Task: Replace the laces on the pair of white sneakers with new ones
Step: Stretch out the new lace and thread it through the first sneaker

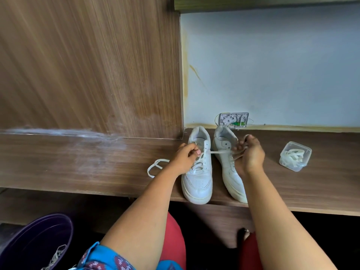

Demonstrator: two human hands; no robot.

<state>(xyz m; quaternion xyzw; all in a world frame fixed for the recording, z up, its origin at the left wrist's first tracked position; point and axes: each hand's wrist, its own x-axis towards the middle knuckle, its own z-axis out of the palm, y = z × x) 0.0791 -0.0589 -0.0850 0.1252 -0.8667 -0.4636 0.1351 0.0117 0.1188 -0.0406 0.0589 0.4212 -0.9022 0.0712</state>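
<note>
White sneakers stood side by side on the wooden desk (97, 162), heels to the wall, toes over or just at the near edge. The left sneaker (197, 172) carried a lace (218, 152) through its eyelets; the right sneaker (229, 166) looked partly unlaced, though the forearm hid much of it. The left hand (183, 159) pinched the lace at the left sneaker's upper eyelets, fingers curled round it. The right hand (251, 152) gripped the other end of that lace, drawn taut across the gap and over the right sneaker. A loose lace (155, 167) lay curled on the desk just left of the left hand. A clear plastic box (295, 155) with coiled laces inside sat open to the right, well apart from the shoes. A purple bucket (37, 240) at lower left, below the desk, held more laces.

Judging by this, the lacing or unlacing of the left sneaker was in hand; which of the two cannot be told. The next move likely called for working the lace evenly through the top eyelets without twisting it.

Both toes sat near the desk's front edge, so a hard pull toward the person might tip a shoe off. Open desk lay left and right; the wall closed off the back.
</note>
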